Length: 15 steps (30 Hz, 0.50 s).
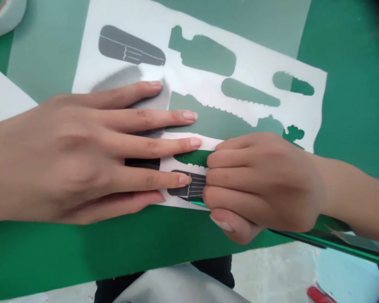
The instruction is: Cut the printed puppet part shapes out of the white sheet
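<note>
My left hand (91, 147) lies flat with its fingers spread, pressing on a white sheet (255, 52) with cut-out shapes. Its ring finger rests on a dark grey sticker piece with pale lines (197, 185) near the sheet's lower edge. Close to those fingertips, my right hand (255, 185) is curled shut at the right end of that piece. A long, shiny metal tool (350, 248) reflecting green runs under the right hand, and a narrow bit of it shows by the fingertips. Its exact kind and the finger grip are hidden.
Another dark grey piece (131, 46) sits at the sheet's upper left. The green work surface (82, 252) bears a roll of tape (6, 19) at the upper left and a white paper (6, 94) at the left. A red object (318, 294) shows below the table edge.
</note>
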Tool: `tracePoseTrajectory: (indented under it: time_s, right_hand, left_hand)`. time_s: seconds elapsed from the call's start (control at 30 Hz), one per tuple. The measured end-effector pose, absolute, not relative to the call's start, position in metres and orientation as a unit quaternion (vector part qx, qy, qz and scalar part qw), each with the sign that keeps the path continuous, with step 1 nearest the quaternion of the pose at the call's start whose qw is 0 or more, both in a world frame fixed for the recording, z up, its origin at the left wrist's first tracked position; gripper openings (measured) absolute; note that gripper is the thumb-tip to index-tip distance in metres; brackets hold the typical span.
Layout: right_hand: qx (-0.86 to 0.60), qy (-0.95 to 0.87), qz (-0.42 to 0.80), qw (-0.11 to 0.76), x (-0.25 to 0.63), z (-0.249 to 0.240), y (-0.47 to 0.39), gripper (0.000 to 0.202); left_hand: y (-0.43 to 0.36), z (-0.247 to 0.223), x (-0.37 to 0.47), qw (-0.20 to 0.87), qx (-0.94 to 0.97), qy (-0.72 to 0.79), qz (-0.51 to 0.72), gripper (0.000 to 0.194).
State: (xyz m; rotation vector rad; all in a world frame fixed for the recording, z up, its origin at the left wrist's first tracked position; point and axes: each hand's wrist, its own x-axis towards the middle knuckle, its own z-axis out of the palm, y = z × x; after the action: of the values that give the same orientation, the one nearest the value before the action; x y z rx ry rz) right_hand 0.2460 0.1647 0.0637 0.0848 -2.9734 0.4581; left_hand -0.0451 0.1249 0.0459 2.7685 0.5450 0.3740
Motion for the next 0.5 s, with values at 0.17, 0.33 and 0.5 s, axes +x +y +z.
tracePoseTrajectory:
  time_s: [0.17, 0.33, 0.5]
  right_hand:
    - [0.034, -0.984, 0.157, 0.074, 0.2462, 0.064, 0.1664, 0.044]
    - [0.045, -0.99, 0.13, 0.031, 0.2463, 0.0646, 0.165, 0.041]
    - [0.021, -0.988, 0.14, 0.065, 0.2455, 0.0645, 0.163, 0.039]
  left_hand:
    - [0.1259, 0.0449, -0.0437, 0.149, 0.962, 0.192, 0.127, 0.042]
    - [0.1252, 0.0449, -0.0447, 0.144, 0.963, 0.191, 0.126, 0.043]
    - [0.1245, 0.046, -0.0453, 0.159, 0.958, 0.193, 0.138, 0.04]
